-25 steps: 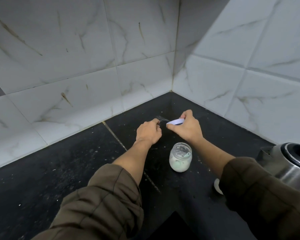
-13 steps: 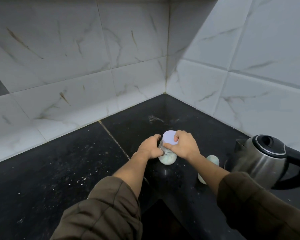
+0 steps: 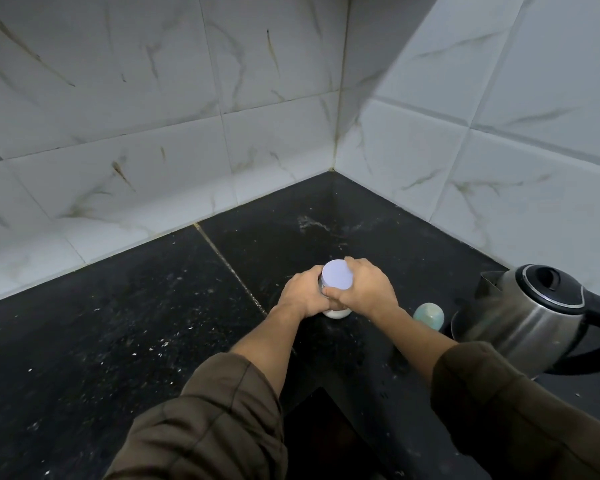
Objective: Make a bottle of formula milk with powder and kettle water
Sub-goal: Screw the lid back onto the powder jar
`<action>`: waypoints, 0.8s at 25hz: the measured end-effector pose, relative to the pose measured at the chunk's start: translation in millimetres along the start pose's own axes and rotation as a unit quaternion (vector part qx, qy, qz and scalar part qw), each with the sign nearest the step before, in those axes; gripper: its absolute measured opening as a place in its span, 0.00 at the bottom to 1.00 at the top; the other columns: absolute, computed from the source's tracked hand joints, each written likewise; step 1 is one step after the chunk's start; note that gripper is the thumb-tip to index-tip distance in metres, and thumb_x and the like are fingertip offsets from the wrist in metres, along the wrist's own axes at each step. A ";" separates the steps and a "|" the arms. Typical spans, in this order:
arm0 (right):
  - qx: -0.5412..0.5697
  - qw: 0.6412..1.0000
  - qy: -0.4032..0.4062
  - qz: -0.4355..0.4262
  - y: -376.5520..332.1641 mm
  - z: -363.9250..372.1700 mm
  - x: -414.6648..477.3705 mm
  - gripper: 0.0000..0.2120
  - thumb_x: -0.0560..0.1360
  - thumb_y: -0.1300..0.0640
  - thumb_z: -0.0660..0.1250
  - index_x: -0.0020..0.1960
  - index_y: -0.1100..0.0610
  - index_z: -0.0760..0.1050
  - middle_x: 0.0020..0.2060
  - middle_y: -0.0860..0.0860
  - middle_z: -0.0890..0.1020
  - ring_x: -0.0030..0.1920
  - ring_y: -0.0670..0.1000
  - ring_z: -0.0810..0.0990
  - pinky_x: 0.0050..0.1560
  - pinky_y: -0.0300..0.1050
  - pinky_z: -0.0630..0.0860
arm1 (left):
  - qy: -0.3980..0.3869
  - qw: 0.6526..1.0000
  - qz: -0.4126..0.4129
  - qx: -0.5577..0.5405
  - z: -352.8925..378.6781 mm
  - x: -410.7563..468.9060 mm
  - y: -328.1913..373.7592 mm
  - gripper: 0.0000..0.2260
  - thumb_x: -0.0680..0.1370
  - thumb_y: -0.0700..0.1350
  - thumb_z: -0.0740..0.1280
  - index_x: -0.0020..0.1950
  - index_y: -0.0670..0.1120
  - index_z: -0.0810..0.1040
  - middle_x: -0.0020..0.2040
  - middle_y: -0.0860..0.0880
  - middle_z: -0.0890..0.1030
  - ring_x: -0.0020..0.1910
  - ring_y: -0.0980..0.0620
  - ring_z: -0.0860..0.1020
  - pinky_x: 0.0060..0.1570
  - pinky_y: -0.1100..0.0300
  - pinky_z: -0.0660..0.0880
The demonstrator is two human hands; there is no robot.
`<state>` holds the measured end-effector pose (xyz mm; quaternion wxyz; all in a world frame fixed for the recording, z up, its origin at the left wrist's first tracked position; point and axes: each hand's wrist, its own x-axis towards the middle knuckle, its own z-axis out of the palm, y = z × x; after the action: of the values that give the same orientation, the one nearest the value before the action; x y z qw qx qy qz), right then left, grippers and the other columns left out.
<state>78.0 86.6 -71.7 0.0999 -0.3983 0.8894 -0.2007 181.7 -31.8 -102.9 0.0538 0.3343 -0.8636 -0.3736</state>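
A small glass jar of white powder (image 3: 336,313) stands on the black counter (image 3: 153,323) near the corner. A pale lavender lid (image 3: 337,274) sits on top of it. My left hand (image 3: 302,292) grips the jar's side. My right hand (image 3: 364,289) wraps around the lid from the right. Most of the jar is hidden behind both hands. A pale green bottle (image 3: 429,315) stands just right of my right wrist. A steel kettle with a black lid and handle (image 3: 530,313) stands at the right.
White marble-look tiled walls (image 3: 222,133) close the counter at the back and right, meeting in a corner. A seam in the counter (image 3: 229,265) runs diagonally left of the jar. White specks are scattered over the counter's left part. The counter edge drops away below my arms.
One second ago the jar stood open and my right hand held the lid above it. The lid came down onto the jar, and both hands closed around jar and lid.
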 end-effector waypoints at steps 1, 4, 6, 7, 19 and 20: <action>-0.016 1.000 0.009 0.002 -2.3 -1.2 0.2 0.38 0.69 0.34 0.74 0.72 0.53 0.72 0.63 0.51 0.78 0.63 0.55 0.78 0.58 0.52 0.78 | 0.002 1.000 -0.001 -0.001 -0.2 0.4 -0.3 0.34 0.66 0.55 0.82 0.69 0.53 0.76 0.58 0.53 0.83 0.58 0.49 0.80 0.60 0.51 0.77; -0.072 0.997 0.021 0.016 -9.3 -3.9 1.4 0.37 0.65 0.31 0.74 0.65 0.54 0.73 0.57 0.50 0.78 0.58 0.53 0.78 0.52 0.51 0.80 | 0.005 1.000 -0.007 -0.004 0.5 1.6 -1.2 0.35 0.62 0.57 0.83 0.66 0.54 0.78 0.56 0.54 0.83 0.56 0.49 0.80 0.59 0.51 0.78; -0.085 0.996 0.032 0.011 -9.8 -3.6 0.9 0.37 0.66 0.29 0.72 0.64 0.54 0.73 0.56 0.50 0.78 0.57 0.54 0.78 0.53 0.51 0.80 | 0.006 1.000 -0.007 -0.004 0.3 2.8 -1.6 0.35 0.61 0.58 0.83 0.65 0.55 0.78 0.55 0.55 0.83 0.56 0.49 0.81 0.59 0.51 0.79; -0.081 0.996 0.036 0.003 -8.8 -3.9 0.2 0.37 0.67 0.29 0.71 0.64 0.54 0.74 0.56 0.51 0.78 0.57 0.54 0.79 0.54 0.52 0.79 | 0.008 1.000 -0.005 0.000 -0.4 3.2 -1.5 0.35 0.61 0.58 0.83 0.66 0.55 0.78 0.55 0.55 0.84 0.56 0.49 0.81 0.59 0.51 0.79; -0.175 0.982 -0.005 0.067 -15.3 -26.6 6.7 0.43 0.69 0.19 0.58 0.63 0.56 0.77 0.58 0.54 0.78 0.56 0.58 0.81 0.48 0.51 0.77 | 0.006 1.000 0.000 0.029 -1.9 8.1 -2.3 0.35 0.58 0.62 0.84 0.61 0.56 0.77 0.54 0.57 0.83 0.55 0.52 0.80 0.58 0.49 0.79; -0.175 0.983 -0.008 0.057 -14.3 -29.1 7.7 0.42 0.70 0.21 0.60 0.64 0.55 0.77 0.61 0.54 0.77 0.58 0.58 0.80 0.50 0.51 0.77 | 0.006 0.999 0.000 0.031 -2.4 7.5 -1.9 0.35 0.59 0.62 0.84 0.62 0.56 0.77 0.54 0.57 0.83 0.55 0.52 0.80 0.58 0.49 0.79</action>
<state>72.6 80.3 -39.4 0.0467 -0.3601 0.9312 -0.0328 177.8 -38.9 -103.7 0.0487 0.3385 -0.8743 -0.3445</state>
